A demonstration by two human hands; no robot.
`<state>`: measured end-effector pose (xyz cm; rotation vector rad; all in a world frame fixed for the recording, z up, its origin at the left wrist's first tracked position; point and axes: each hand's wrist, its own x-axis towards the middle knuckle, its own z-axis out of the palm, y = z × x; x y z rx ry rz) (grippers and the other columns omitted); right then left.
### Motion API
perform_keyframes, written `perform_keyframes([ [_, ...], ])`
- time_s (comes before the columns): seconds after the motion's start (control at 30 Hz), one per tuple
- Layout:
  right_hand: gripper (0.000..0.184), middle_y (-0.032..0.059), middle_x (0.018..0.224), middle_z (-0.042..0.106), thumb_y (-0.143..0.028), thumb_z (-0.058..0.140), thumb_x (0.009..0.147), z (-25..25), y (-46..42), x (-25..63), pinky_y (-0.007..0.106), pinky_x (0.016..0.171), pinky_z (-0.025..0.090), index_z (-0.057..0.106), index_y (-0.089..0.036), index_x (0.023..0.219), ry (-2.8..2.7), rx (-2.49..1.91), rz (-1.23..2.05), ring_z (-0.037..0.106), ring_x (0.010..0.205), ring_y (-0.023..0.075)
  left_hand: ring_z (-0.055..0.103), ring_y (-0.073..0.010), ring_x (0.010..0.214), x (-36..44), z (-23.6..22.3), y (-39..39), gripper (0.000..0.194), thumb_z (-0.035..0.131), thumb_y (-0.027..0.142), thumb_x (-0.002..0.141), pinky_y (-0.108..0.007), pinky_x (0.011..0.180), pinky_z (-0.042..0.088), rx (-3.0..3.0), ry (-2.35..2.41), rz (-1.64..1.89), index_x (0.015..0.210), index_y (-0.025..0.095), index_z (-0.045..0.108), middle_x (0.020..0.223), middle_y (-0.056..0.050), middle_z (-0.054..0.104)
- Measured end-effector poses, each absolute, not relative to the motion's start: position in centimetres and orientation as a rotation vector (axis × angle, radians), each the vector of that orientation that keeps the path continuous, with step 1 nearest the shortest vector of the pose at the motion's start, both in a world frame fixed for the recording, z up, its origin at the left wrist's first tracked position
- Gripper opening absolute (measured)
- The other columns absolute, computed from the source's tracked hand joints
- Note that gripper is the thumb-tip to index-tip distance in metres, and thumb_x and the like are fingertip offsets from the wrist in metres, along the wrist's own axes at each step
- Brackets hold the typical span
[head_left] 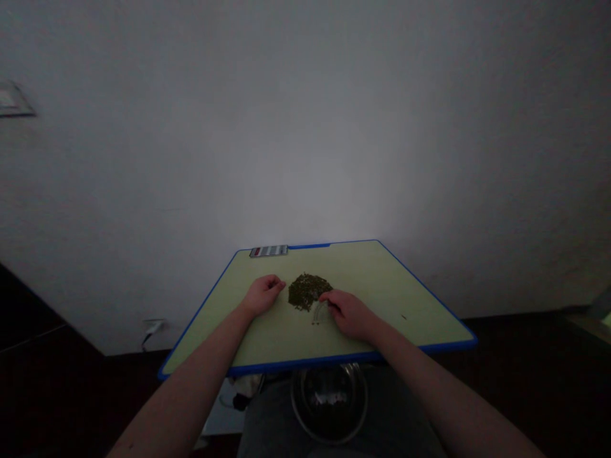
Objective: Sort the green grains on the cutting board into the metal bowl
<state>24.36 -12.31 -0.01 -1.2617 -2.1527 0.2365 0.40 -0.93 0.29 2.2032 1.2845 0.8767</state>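
A small heap of dark green grains (308, 291) lies in the middle of a pale green board with a blue rim (415, 331). My left hand (261, 294) rests on the board just left of the heap, fingers curled in loosely. My right hand (347, 313) lies at the heap's right lower edge, fingertips pinched together against the grains. A thin curved trail of grains and two or three small reddish bits (315, 322) sit just left of that hand. What the pinched fingers hold is too small to see.
A flat silver strip-like object (268, 251) lies at the board's far left corner. A glass bowl (329, 401) sits below the near edge, on my lap. A white wall rises behind, with a socket and plug (153, 328) low on the left.
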Motion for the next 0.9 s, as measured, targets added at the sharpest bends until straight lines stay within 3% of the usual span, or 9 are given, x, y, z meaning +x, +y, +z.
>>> perform_keyframes([
  [0.9,0.032,0.0075,0.106,0.06,-0.01,0.043,0.078,0.6,-17.3,24.4,0.032,0.088,0.04,0.057,-0.017,0.106,-2.152,-1.297,0.408,0.053,0.097,0.0185,0.043,-0.0108,0.053,0.1,-0.2,-0.5,0.033,0.044,0.046,0.075,-0.023,0.052,0.032,2.241,1.283,0.874,0.061,0.017,0.052,0.051,0.003,0.048],
])
